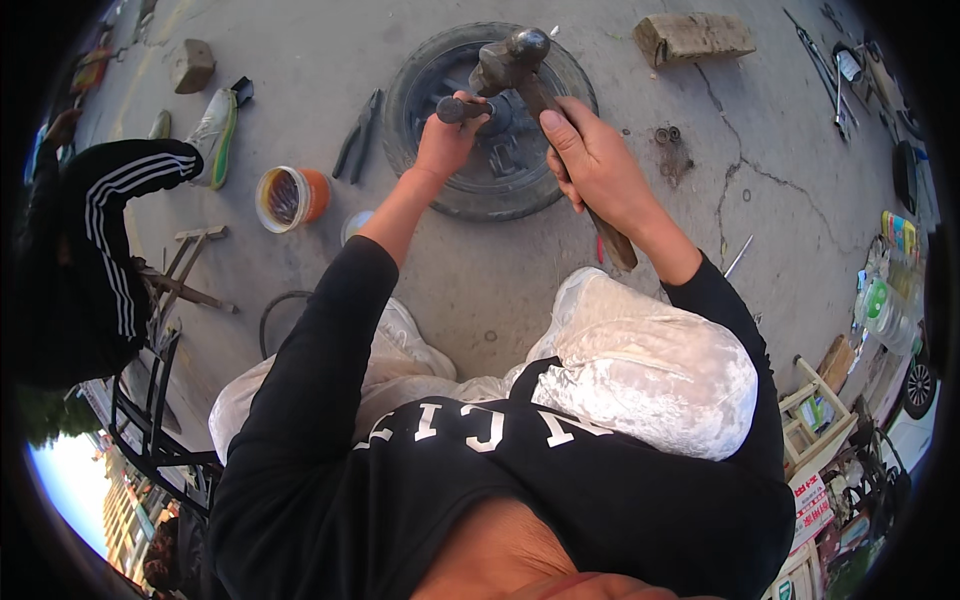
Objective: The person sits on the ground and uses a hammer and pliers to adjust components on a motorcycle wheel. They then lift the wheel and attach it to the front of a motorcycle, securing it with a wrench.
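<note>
Two firm grips: my left hand clasps a bar over the wheel, my right hand a hammer; I should strike squarely.

The person wears a loose black long-sleeved top of matte, softly creased cloth, with a wide rounded neckline. A curved row of large white block capitals with squared strokes crosses its chest near the lower edge. The plain black left sleeve and matching black right sleeve are roomy, and each ends partway along the forearm. Below them, the left hand and right hand are bare. The loose off-white trousers have a shiny, crushed-velvet-like nap, rumpled into fine folds, with faint brownish marking on the right leg. The white left shoe has a ridged upper; the white right shoe is partly hidden by the trouser hem.
</note>
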The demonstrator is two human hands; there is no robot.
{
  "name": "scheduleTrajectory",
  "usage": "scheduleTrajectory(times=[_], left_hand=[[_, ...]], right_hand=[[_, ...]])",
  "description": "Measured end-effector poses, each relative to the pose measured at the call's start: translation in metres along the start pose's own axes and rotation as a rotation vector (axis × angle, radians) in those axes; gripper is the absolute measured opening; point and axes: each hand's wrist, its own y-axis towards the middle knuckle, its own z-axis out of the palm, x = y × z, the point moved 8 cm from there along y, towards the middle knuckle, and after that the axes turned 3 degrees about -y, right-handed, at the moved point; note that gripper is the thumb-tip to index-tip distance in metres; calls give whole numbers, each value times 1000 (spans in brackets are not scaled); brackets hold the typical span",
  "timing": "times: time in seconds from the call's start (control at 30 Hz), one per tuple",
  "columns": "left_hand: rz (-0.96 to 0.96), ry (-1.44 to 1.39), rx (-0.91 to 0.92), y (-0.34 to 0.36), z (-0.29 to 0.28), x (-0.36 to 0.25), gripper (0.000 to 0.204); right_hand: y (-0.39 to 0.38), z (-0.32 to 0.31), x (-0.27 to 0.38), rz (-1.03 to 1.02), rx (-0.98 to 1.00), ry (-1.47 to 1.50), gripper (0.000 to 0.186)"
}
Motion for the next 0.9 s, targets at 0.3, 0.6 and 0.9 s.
scheduleTrajectory(times=[0.3, 0.6, 0.9], left_hand=[[-27, 102, 65, 6, -1, -1, 23], [105, 205, -66, -4, 7, -22, 16], [139, 271, 86, 9, 8, -22, 29]], right_hand=[[2, 3, -13, 21, -19, -1, 41], [0, 0, -13, 16, -33, -40, 39], [-2, -5, -12, 28, -41, -56, 40]])
